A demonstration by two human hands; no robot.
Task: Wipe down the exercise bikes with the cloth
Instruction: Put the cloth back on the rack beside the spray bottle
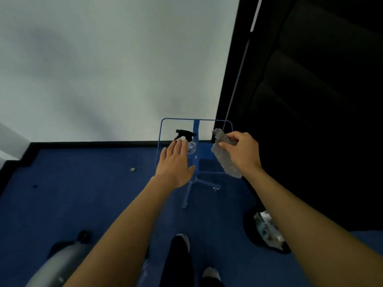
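My right hand (240, 152) pinches a grey fluffy cloth (224, 156) that hangs down over the right side of a small glass-topped table with a blue frame (194, 126). A clear spray bottle with a black trigger head (187, 139) stands on the table's left half. My left hand (176, 162) is stretched out flat, its fingertips just short of the bottle. A grey part of an exercise bike (62, 264) shows at the bottom left.
The floor is blue carpet (83, 193) against a white wall (103, 69), with a black skirting between them. A dark panel or curtain (310, 100) fills the right side. A black bin with a pale liner (267, 230) stands at the right. My feet are below.
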